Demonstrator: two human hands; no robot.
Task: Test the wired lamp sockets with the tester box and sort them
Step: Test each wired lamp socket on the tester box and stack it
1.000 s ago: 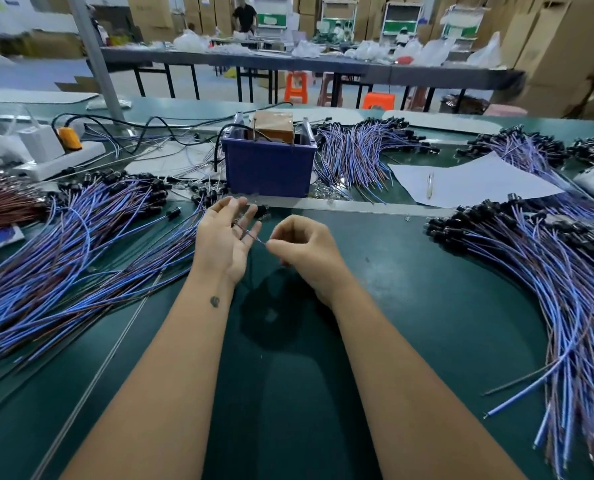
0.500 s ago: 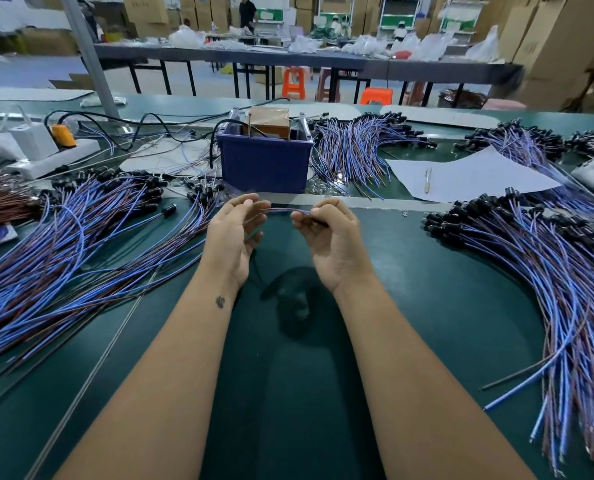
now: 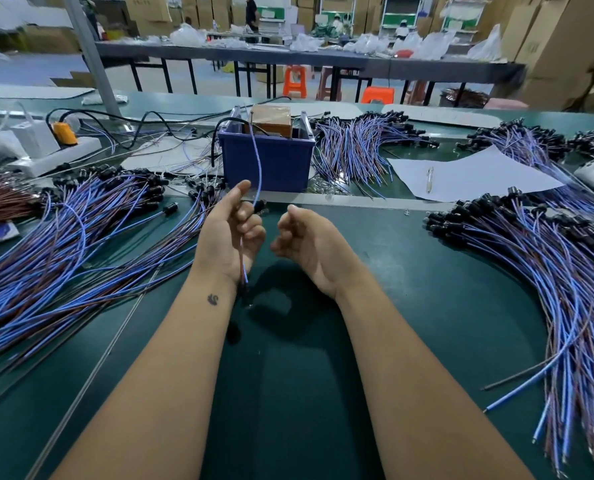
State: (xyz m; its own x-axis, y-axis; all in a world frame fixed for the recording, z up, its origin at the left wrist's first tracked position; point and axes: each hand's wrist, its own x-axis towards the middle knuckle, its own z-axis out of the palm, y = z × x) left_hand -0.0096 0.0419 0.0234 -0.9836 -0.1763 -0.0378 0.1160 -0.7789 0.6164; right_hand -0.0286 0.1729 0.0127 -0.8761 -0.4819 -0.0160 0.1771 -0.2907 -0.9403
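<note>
Above green table (image 3: 427, 306), left hand (image 3: 228, 237) pinches upright wired socket (image 3: 257, 174); right hand (image 3: 309, 244) curled, holding nothing.

two bare forearms reach in from the bottom edge of the head view, uncovered from elbow to fingertip, with no sleeve, glove, watch, ring or bracelet showing on either. the left hand (image 3: 231, 233) is seen palm side up, the creases of the palm and the pads of the fingers visible. just below its wrist, on the inner left forearm, sits a small dark tattoo (image 3: 213, 299), a compact curled figure whose exact design is too small to make out. the right hand (image 3: 306, 245) also shows its palm side and inner wrist, unmarked. fingernails are not visible on either hand.
</note>
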